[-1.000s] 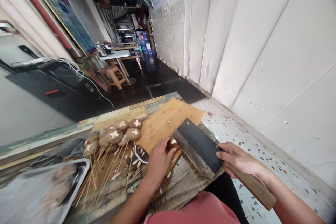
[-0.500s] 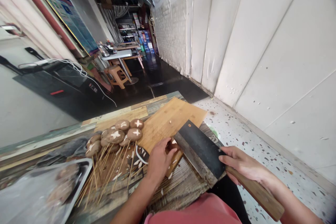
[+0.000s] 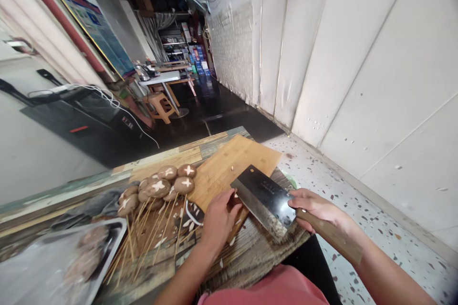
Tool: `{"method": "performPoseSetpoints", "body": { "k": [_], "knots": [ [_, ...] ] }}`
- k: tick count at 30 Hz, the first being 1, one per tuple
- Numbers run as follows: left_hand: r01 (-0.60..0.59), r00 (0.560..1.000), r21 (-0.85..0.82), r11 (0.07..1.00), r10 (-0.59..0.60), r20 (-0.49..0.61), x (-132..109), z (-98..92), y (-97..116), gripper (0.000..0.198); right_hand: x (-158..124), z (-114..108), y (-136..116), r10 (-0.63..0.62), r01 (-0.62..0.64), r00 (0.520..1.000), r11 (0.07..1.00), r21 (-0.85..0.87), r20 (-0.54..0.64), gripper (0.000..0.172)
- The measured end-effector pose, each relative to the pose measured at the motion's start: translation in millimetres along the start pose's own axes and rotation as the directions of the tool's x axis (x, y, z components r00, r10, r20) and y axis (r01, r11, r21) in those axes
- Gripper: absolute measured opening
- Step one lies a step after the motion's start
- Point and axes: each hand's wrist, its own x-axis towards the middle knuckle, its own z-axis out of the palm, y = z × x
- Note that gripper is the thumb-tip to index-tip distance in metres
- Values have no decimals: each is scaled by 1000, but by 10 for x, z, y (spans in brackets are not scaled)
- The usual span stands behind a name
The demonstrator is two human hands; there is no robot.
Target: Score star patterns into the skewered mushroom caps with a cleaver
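My right hand grips a cleaver by the neck and wooden handle, its broad dark blade slanting over the near part of the wooden cutting board. Beside the blade's edge, my left hand pinches a brown mushroom, now mostly covered by the fingers and the blade. Left of the board lies a pile of skewered mushrooms, their caps cut with pale crosses. Thin wooden skewers stick out from them toward me. White mushroom trimmings are scattered near my left wrist.
A metal tray with plastic-wrapped mushrooms stands at the lower left, a grey cloth behind it. A pale green bowl shows past the board's right side. A white wall rises on the right; a stool stands farther back.
The cleaver has shifted slightly left and its blade has tilted, now catching light. Less of the mushroom shows. My left hand has stayed nearly in place.
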Motion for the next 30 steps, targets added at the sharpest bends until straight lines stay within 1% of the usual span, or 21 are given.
{"method": "performPoseSetpoints", "body": {
  "k": [4,7,10,12,14,15,17,19,21,22,24,26,28,29,30],
  "knots": [
    [-70,997,119,990,74,-29,-28,4,80,38,-42,39,12,3,-2,1000,999,43,-15,35],
    [-122,989,169,978,135,-64,-24,-46,130,37,-129,90,-64,-33,34,999,999,38,-5,30],
    [-165,976,125,978,180,-119,0,-162,134,34,-207,174,-189,-58,58,998,998,10,9,26],
    [-166,968,77,983,177,-179,6,-272,112,33,-233,269,-278,-70,70,997,997,-16,15,25],
    [-152,966,49,987,159,-205,-12,-404,73,32,-229,406,-351,-132,136,990,986,-95,46,22],
    [-145,971,44,988,150,-188,-32,-480,49,32,-216,490,-374,-171,181,982,970,-161,74,20],
    [-116,989,65,991,122,-86,-96,-645,-7,33,-167,684,-389,-230,265,962,912,-312,145,16],
    [-28,999,174,984,25,21,-182,-821,-77,33,-104,890,-370,-244,304,951,851,-428,192,15],
    [88,992,335,938,-112,54,-274,-987,-168,31,-48,1075,-346,-285,352,936,791,-501,207,13],
    [125,986,395,910,-159,53,-316,-1058,-222,30,-31,1149,-341,-324,385,923,754,-532,209,13],
    [163,975,463,871,-213,58,-383,-1159,-337,29,-26,1248,-353,-397,444,891,670,-595,219,16],
    [168,971,484,859,-229,69,-420,-1188,-432,30,-63,1268,-376,-449,473,866,594,-651,220,15],
    [126,981,464,877,-179,71,-423,-1127,-462,32,-133,1206,-382,-506,467,846,556,-687,166,14],
    [89,990,436,896,-129,63,-409,-1062,-441,34,-175,1146,-372,-533,454,839,571,-683,112,15],
    [51,997,402,914,-73,40,-382,-977,-395,36,-219,1069,-354,-548,435,835,615,-658,40,17]
  ]
}}
